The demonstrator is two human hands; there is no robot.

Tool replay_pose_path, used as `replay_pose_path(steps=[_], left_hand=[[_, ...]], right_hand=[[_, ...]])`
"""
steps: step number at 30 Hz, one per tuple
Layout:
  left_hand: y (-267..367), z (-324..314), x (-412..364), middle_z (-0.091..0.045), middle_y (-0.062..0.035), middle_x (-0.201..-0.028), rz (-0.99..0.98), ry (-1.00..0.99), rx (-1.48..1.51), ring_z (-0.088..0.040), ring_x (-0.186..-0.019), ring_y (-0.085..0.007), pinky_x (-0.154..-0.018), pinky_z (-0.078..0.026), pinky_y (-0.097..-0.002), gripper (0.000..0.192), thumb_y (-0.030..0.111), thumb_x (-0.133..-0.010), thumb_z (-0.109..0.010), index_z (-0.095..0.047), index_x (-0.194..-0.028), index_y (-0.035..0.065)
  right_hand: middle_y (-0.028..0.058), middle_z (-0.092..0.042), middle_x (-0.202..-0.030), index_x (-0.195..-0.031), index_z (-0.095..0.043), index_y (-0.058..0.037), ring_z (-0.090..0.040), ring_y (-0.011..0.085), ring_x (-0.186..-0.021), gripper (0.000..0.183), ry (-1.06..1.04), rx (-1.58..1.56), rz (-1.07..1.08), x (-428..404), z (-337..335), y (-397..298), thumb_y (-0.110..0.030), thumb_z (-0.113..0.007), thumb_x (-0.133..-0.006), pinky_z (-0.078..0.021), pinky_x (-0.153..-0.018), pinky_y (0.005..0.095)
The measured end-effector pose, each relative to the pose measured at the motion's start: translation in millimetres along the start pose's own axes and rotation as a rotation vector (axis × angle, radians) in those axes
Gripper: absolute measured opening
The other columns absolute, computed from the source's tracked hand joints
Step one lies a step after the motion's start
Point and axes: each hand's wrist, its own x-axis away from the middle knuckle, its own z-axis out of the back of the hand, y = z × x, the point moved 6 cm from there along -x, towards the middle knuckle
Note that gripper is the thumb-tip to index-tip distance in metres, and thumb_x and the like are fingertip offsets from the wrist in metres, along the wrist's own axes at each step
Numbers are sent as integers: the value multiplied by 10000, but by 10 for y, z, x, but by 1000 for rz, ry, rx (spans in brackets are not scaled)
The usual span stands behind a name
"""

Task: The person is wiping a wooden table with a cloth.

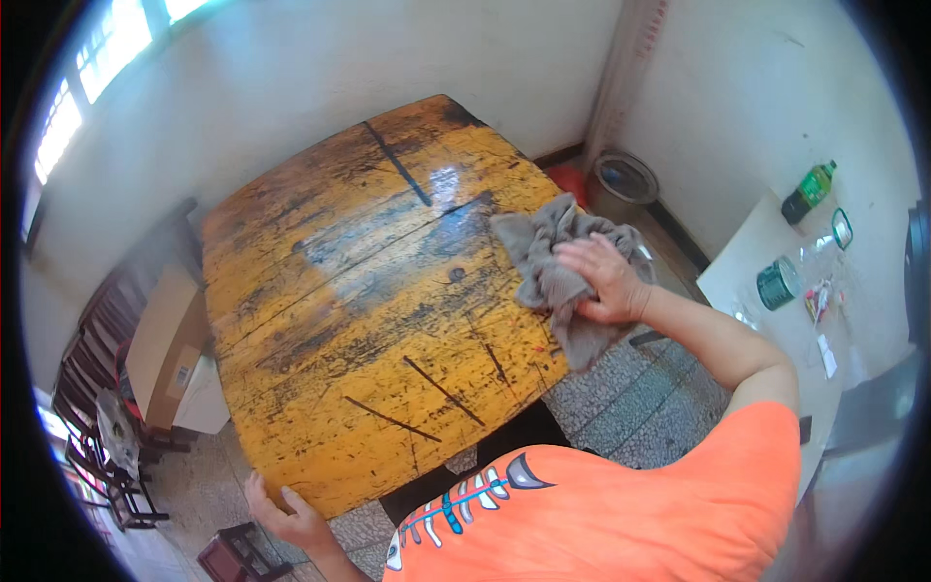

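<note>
A worn yellow wooden table [342, 305], scratched and blackened in patches, stands before me. My right hand [604, 276] presses down on a crumpled grey-brown cloth [542, 247] at the table's right edge, and part of the cloth hangs past that edge. Its fingers lie bent over the folds. At the near left corner my left hand [294, 513] grips the tabletop, thumb on one side of the corner and fingers on the other. A wet-looking shine or reflected light shows on the middle of the boards.
A white side table [749, 247] at right bears a green-labelled bottle [809, 193] and a clear plastic jar [778, 284]. A bin [624, 178] stands in the corner. At left are a cardboard box [164, 342], dark wooden chairs [94, 342] and a low stool [236, 553].
</note>
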Motion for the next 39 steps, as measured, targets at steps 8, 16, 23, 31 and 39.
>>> replay_pose_path(steps=[8,16,23,31,39], left_hand=[[103,50,-64,-592,-194,-1181,-31,93,42,-529,-1153,-383,-1018,-385,-470,346,12,-782,-567,-578,-1126,-25],[136,121,-74,-621,-168,-1118,-48,101,68,-541,-1131,-386,-994,-403,-470,312,35,-745,-595,-602,-1056,13],[177,174,-90,-604,-171,-1125,-86,116,56,-540,-1114,-395,-978,-401,-493,283,35,-744,-581,-590,-1026,11],[202,185,-132,-624,-165,-1082,-62,122,85,-556,-1091,-395,-963,-414,-481,286,39,-722,-592,-603,-1007,13],[151,138,-128,-627,-163,-1083,-42,124,111,-559,-1091,-392,-961,-419,-475,297,35,-712,-596,-609,-1008,16]], right_hand=[[53,-560,-1225,-1253,-519,-105,-548,273,-1057,582,358,339,-406,-1573,-642,1165,-401,-656,-771,-379,-880,493],[109,-602,-1100,-1186,-572,-100,-534,294,-1025,656,126,133,41,-2298,-1157,-791,-477,-669,-658,-341,-920,451],[122,-503,-1352,-1314,-496,-83,-478,314,-1233,712,-88,-332,737,-2051,-887,-2312,-382,-686,-697,-263,-1079,536],[112,-566,-1245,-1237,-535,-79,-505,291,-1177,560,215,-133,247,-3792,-1402,-1382,-365,-633,-766,-336,-990,477],[122,-552,-1259,-1222,-542,-75,-502,301,-1168,588,70,-72,235,-3655,-1526,-2256,-402,-634,-742,-292,-1023,487]])
